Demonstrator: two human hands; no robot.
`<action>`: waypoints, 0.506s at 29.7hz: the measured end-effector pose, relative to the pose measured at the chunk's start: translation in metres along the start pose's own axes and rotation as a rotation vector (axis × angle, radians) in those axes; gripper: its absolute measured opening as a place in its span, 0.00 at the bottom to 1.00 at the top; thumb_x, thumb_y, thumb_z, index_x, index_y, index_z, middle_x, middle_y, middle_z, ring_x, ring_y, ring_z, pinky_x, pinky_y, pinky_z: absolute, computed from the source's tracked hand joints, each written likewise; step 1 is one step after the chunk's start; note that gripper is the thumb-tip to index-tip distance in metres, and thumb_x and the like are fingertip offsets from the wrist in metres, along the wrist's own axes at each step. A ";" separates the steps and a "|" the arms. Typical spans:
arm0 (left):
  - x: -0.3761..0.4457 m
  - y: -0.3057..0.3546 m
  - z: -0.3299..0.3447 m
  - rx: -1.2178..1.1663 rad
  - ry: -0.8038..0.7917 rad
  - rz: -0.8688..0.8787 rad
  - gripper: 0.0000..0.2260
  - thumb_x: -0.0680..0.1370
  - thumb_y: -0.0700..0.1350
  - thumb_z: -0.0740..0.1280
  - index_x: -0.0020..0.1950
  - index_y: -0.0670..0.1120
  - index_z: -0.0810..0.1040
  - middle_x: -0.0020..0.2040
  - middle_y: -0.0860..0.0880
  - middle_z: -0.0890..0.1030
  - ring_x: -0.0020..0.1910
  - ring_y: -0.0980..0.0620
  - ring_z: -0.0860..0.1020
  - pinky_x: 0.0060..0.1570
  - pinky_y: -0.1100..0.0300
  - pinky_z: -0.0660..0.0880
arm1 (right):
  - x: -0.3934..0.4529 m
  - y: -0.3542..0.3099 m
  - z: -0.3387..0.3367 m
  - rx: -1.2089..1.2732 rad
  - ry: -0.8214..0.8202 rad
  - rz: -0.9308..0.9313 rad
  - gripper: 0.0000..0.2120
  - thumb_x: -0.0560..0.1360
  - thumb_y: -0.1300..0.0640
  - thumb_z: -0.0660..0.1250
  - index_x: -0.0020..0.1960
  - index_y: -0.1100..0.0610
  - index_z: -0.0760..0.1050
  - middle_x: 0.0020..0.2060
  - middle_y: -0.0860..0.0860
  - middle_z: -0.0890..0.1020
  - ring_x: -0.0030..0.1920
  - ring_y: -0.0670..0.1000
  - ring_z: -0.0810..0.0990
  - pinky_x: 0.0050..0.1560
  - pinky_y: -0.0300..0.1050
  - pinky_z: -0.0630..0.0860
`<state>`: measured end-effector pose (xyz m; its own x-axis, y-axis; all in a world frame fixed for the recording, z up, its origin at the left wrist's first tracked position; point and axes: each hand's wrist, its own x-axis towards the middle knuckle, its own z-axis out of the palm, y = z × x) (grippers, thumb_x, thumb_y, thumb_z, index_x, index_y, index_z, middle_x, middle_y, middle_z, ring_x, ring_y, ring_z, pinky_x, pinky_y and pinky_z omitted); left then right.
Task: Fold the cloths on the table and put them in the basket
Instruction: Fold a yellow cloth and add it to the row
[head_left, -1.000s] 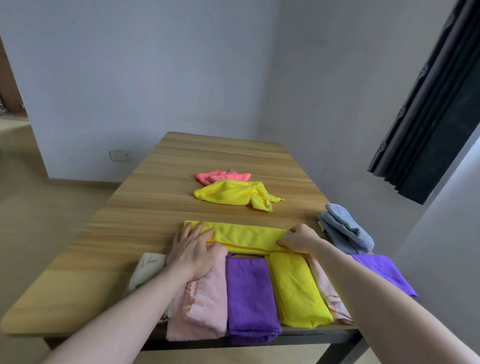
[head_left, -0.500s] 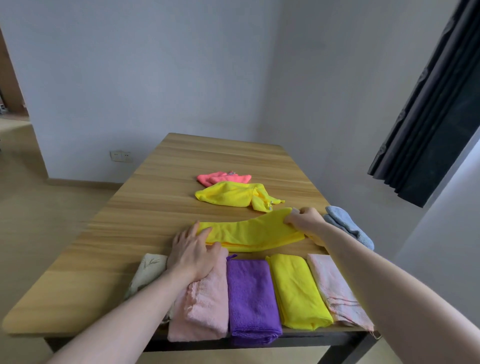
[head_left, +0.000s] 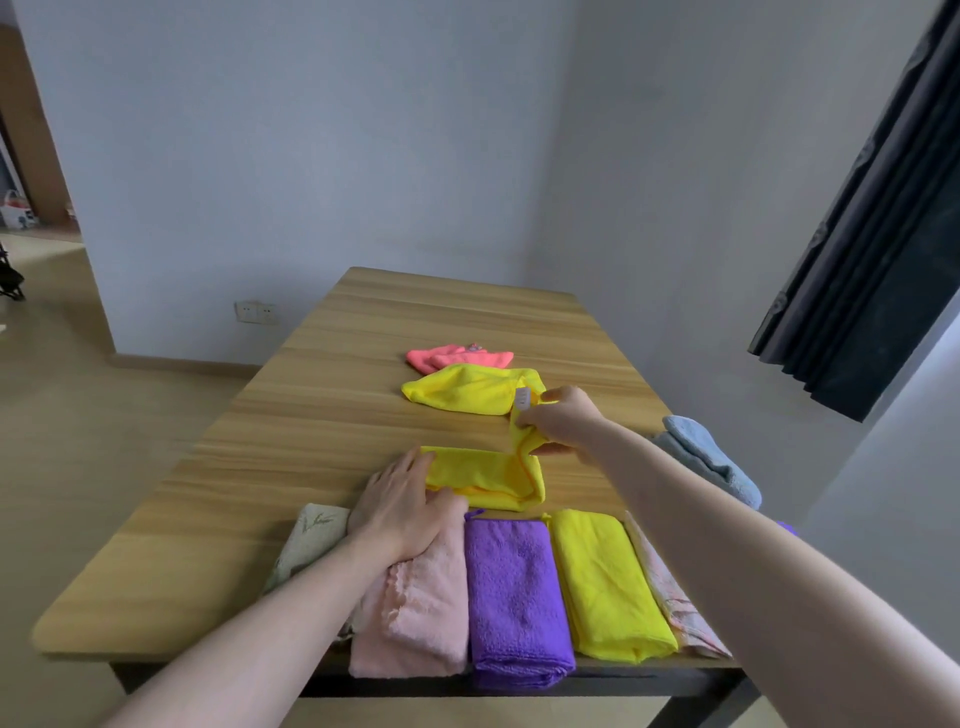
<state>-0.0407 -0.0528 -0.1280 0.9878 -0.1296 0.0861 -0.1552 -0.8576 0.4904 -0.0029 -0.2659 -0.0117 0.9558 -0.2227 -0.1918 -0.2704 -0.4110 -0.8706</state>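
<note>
The wooden table (head_left: 363, 364) carries everything; no basket is in view. Along its near edge lies a row of folded cloths: cream, pink (head_left: 415, 613), purple (head_left: 514, 592), yellow, pale patterned. Just beyond that row sits the yellow cloth (head_left: 483, 475) being folded. To fold it well, I judge the lifted end should travel across toward the left side and land with edges matched, while the pinned end stays flat. The left hand (head_left: 402, 501) lies flat, fingers straight, pressing the cloth's left end. The right hand (head_left: 563, 421) is raised off the surface, fingers curled, pinching the cloth's right end with its small white tag (head_left: 522, 401) showing.
</note>
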 end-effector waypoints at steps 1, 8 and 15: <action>-0.001 0.001 0.000 -0.009 0.007 0.002 0.31 0.78 0.63 0.57 0.78 0.51 0.63 0.79 0.49 0.65 0.73 0.45 0.69 0.69 0.49 0.65 | 0.001 0.000 0.006 -0.015 -0.020 -0.001 0.21 0.72 0.63 0.76 0.63 0.60 0.75 0.46 0.54 0.80 0.41 0.53 0.85 0.40 0.52 0.85; -0.005 0.007 -0.006 -0.065 0.036 -0.003 0.29 0.78 0.59 0.64 0.76 0.50 0.61 0.72 0.44 0.74 0.68 0.40 0.73 0.62 0.50 0.69 | -0.001 0.001 0.049 -0.059 -0.095 -0.030 0.11 0.72 0.64 0.75 0.52 0.60 0.78 0.46 0.56 0.79 0.41 0.55 0.84 0.42 0.54 0.86; -0.005 0.003 -0.005 -0.114 0.048 0.008 0.25 0.77 0.62 0.64 0.69 0.53 0.64 0.67 0.44 0.78 0.65 0.39 0.76 0.56 0.50 0.71 | -0.003 0.011 0.068 -0.054 -0.201 -0.012 0.14 0.73 0.63 0.75 0.58 0.60 0.80 0.47 0.56 0.82 0.40 0.55 0.87 0.44 0.51 0.86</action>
<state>-0.0465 -0.0524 -0.1222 0.9854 -0.1095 0.1306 -0.1658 -0.7942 0.5846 -0.0006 -0.2097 -0.0520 0.9614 -0.0384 -0.2726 -0.2591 -0.4607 -0.8489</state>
